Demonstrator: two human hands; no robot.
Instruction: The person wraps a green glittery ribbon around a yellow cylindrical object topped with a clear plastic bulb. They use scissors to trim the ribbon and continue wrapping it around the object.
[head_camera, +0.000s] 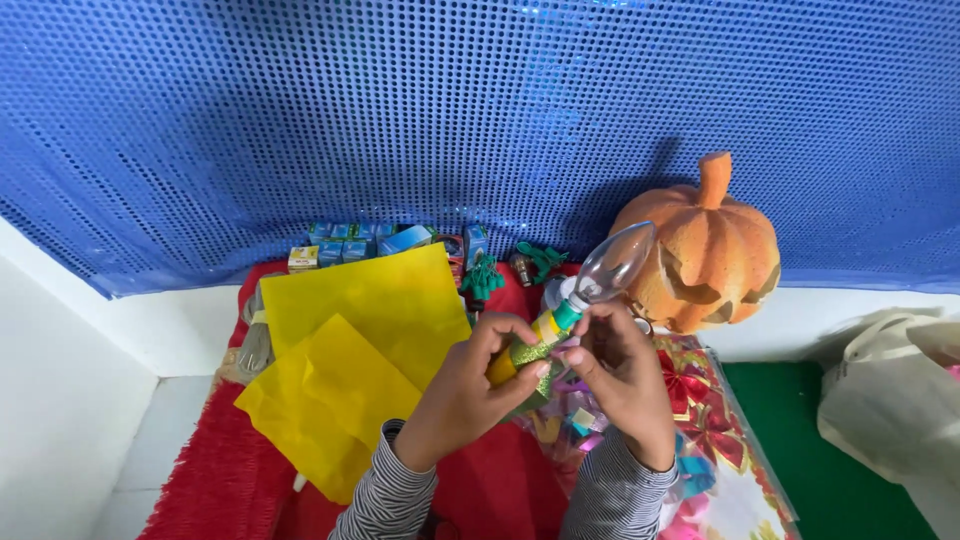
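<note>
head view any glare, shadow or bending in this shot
Head view: the blue dotted backdrop bows like a fisheye; glints speckle its lower part; the orange carved pumpkin throws a dark shadow on it; the clear pointed bulb shows a soft highlight; focus is sharp.

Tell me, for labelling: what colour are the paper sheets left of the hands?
Yellow paper sheets, on red cloth; head view.

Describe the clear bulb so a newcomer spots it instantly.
Start at the orange carved pumpkin against the blue sequin backdrop. Just left of it, both hands, left hand and right hand, hold up a clear candle-shaped bulb. Unlike the small bulbs behind, it is raised, with green, yellow and glittery wrapping at its base.
</note>
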